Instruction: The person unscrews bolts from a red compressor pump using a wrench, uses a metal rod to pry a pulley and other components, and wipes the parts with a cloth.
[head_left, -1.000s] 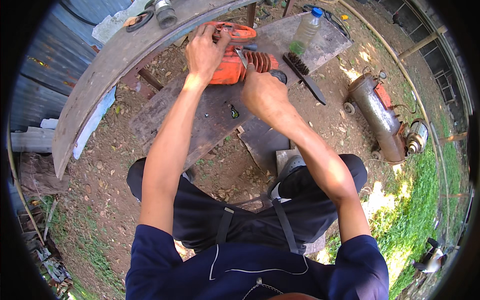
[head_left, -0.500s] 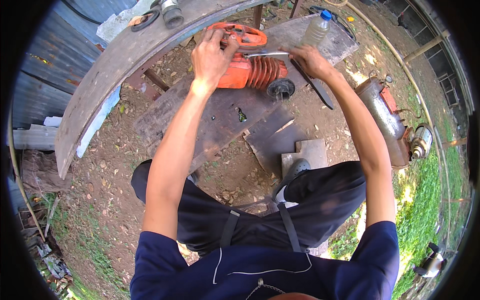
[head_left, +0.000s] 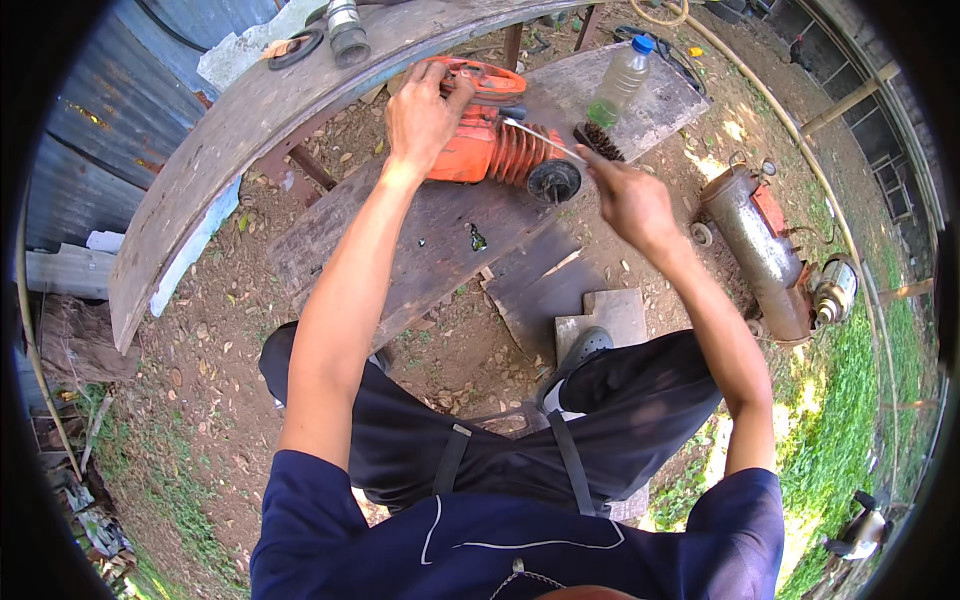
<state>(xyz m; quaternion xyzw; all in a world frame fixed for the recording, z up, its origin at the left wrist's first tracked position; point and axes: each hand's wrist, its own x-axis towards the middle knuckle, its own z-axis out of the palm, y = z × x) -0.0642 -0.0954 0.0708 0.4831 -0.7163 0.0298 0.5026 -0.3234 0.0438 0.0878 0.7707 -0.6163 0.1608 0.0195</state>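
An orange compressor pump [head_left: 462, 152] with a finned cylinder [head_left: 515, 152] and a round black end lies on a low wooden bench [head_left: 385, 225]. My left hand [head_left: 420, 115] is closed over the near side of its orange pulley wheel [head_left: 490, 82], fingers curled around the rim. In my closed right hand [head_left: 635, 205] is a slim silver wrench [head_left: 545, 138], its far end close to the finned cylinder. A dark bristled brush [head_left: 603, 143] shows just beyond the right fingers; I cannot tell whether the hand holds it too.
A clear bottle [head_left: 620, 82] with a blue cap and green liquid stands at the bench's far end. A curved wooden plank [head_left: 215, 150] runs along the left and back. A rusty metal tank [head_left: 755, 245] lies at right. Loose boards [head_left: 612, 315] sit near my foot.
My right hand has come nearer and turned, so the wrench now slants down toward me. The long dark strip beside it no longer shows; bristles appear instead. My left hand stays on the pulley.
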